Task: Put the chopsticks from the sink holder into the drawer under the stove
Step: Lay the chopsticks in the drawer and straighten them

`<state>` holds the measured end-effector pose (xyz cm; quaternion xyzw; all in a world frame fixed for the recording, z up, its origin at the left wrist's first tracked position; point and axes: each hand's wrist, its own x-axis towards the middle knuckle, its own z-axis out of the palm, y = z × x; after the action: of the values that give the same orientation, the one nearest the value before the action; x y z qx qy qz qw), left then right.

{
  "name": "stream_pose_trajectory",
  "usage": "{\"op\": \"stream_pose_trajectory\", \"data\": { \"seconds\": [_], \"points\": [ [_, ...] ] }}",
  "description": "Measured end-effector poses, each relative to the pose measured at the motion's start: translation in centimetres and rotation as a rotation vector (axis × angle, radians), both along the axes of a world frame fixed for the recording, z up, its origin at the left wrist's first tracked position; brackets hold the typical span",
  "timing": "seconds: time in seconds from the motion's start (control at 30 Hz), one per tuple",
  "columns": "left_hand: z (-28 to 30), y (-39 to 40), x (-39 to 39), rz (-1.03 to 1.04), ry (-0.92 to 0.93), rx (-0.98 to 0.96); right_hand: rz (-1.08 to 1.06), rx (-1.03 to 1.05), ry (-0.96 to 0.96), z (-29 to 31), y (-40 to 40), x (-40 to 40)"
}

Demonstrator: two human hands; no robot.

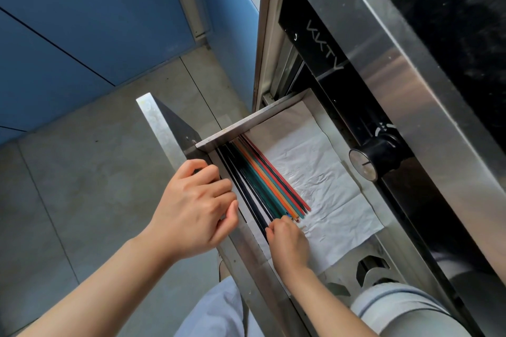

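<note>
Chopsticks (262,178) lay in the drawer (339,145), long axis running away from the nearer right hand (287,243), which pinched their near ends; left hand (191,202) gripped the drawer front.

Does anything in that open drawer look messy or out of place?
Nothing much. The chopsticks lie side by side along the drawer's front; only the white paper liner under them is creased and sits slightly askew.
</note>
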<state>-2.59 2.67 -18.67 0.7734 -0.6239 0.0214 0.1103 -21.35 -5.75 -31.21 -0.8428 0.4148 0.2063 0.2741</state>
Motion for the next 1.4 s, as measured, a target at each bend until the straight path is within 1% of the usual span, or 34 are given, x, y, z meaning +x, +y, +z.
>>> {"op": "stream_pose_trajectory", "data": {
  "seconds": [0.17, 0.33, 0.47, 0.57, 0.77, 1.0, 1.27, 1.33, 1.4],
  "points": [
    [-0.1, 0.0, 0.0, -0.003, 0.0, 0.008, -0.073, 0.045, -0.01, 0.6, -0.6, 0.1],
    [-0.1, 0.0, 0.1, -0.005, 0.012, -0.003, -0.041, 0.016, -0.188, 2.2, -3.5, -1.8],
    [-0.1, -0.1, 0.1, 0.002, 0.012, -0.015, -0.051, -0.044, -0.254, 2.6, -6.9, -2.7],
    [-0.1, 0.0, 0.0, 0.002, 0.011, -0.017, -0.075, -0.061, -0.216, 1.8, -8.8, -2.3],
    [-0.1, -0.1, 0.0, -0.002, 0.002, -0.009, -0.115, -0.011, -0.13, 0.2, -10.0, -2.6],
    [-0.1, 0.0, 0.0, -0.003, 0.008, -0.012, -0.06, -0.001, -0.087, -0.4, -10.0, -1.4],
    [-0.1, -0.1, 0.1, -0.002, 0.006, -0.016, 0.041, -0.016, -0.119, -0.6, -9.3, -2.3],
    [-0.1, -0.1, 0.1, -0.001, 0.008, -0.02, 0.01, -0.017, -0.127, -0.6, -9.3, -2.4],
    [-0.1, -0.1, 0.0, 0.001, 0.007, -0.022, -0.064, -0.01, -0.158, -0.5, -9.2, -2.4]
  ]
}}
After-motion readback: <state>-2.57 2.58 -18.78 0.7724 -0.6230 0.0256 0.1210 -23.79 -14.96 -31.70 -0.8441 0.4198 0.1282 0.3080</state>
